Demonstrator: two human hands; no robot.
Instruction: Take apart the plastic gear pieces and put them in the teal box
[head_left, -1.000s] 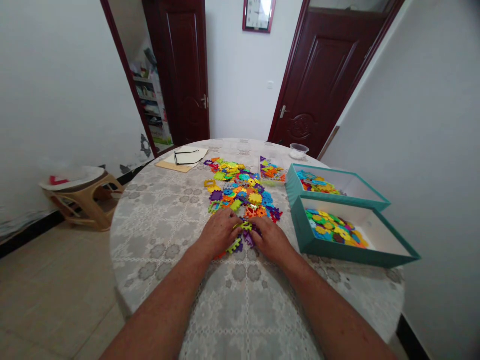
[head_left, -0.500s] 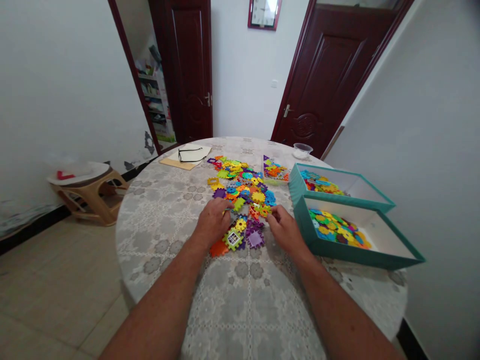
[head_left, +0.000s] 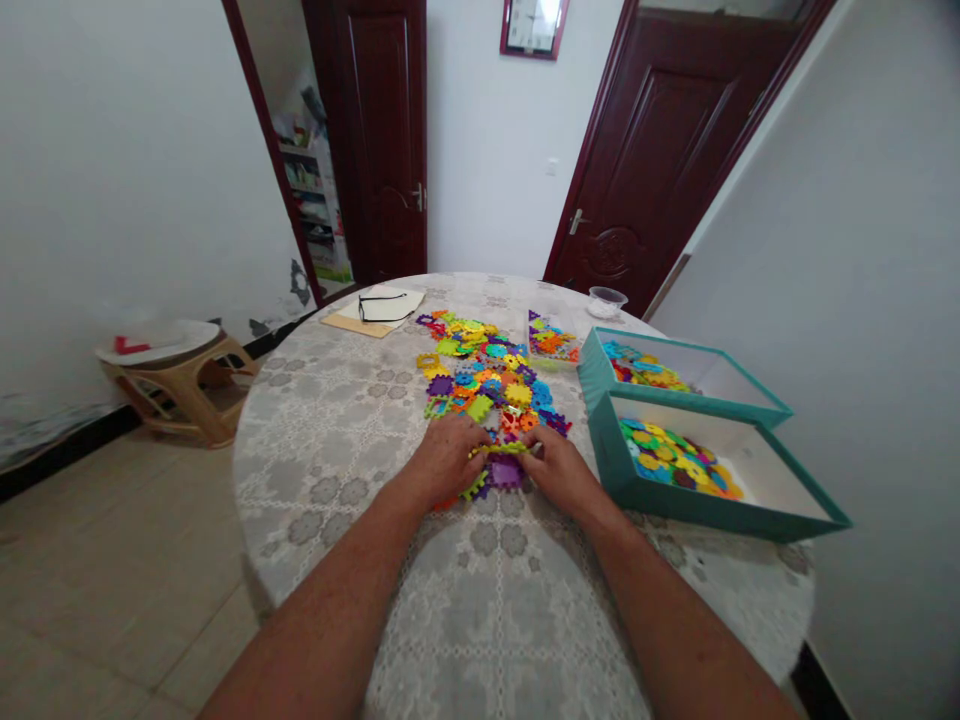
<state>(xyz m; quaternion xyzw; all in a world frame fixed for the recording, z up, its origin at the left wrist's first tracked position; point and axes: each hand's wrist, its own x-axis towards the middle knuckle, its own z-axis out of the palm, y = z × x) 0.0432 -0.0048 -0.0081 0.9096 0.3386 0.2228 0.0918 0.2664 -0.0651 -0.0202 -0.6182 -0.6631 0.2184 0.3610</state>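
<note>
My left hand [head_left: 448,458] and my right hand [head_left: 556,464] are close together over the near end of a pile of plastic building pieces [head_left: 487,380]. Between their fingertips is a yellow-green toothed piece [head_left: 501,449], seen almost edge-on, with each hand closed on one end. Just below it lies a purple square piece [head_left: 506,473]. A green toothed piece [head_left: 474,487] and an orange piece [head_left: 444,505] are partly covered by my left hand. Beyond the fingers, a lime piece [head_left: 479,407] and a yellow gear [head_left: 518,394] rest on the pile.
Two teal boxes [head_left: 720,520] of colourful pieces stand on the right. A clear tray [head_left: 553,338] of small pieces and a clear bowl [head_left: 606,298] are farther back. Black glasses [head_left: 382,306] lie on paper at the back left. A patterned cloth [head_left: 315,440] covers the round table.
Both hands have come together and nearer to me. The yellow-green piece is now held between them, above the purple square. My left hand now partly covers the near green piece.
</note>
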